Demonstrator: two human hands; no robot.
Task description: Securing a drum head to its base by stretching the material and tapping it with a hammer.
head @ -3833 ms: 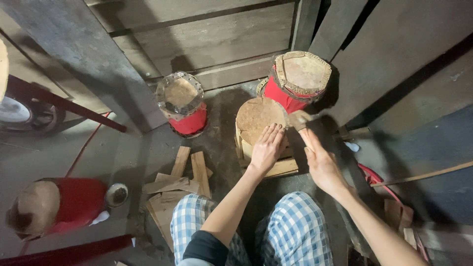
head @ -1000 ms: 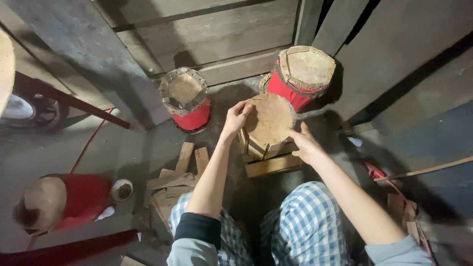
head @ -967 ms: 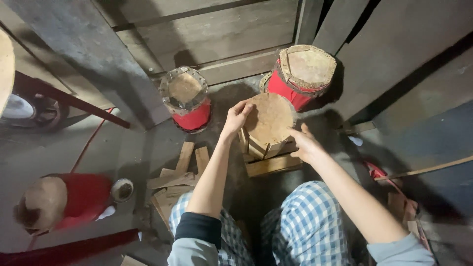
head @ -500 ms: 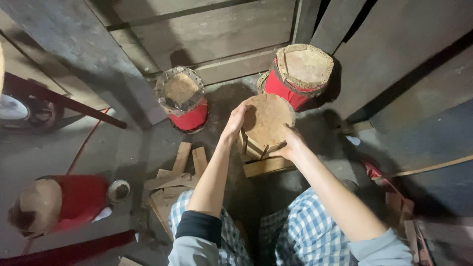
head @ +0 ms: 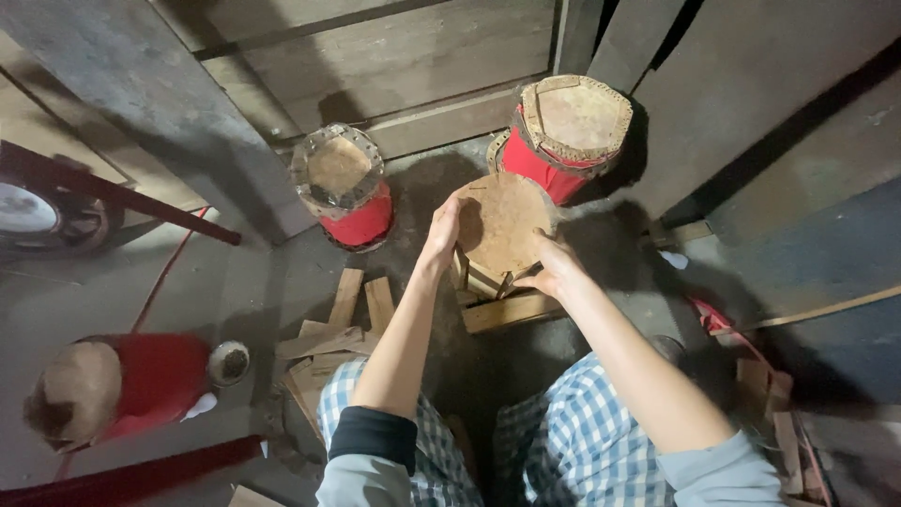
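Plank wall (head: 394, 56) far. Two red drums (head: 568, 131) (head: 343, 188) stand on the floor against it. Bare drum (head: 497, 230) sits centre on wood blocks (head: 507, 308), raised for access. Left hand (head: 443, 230) and right hand (head: 554, 272) clasp its rim, steadying it.

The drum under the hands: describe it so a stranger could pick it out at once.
Start at the plank wall at the top, where two red drums stand. Just below and between them is the unpainted drum, held by the left hand and right hand. Unlike the red ones, its body is bare wooden slats.
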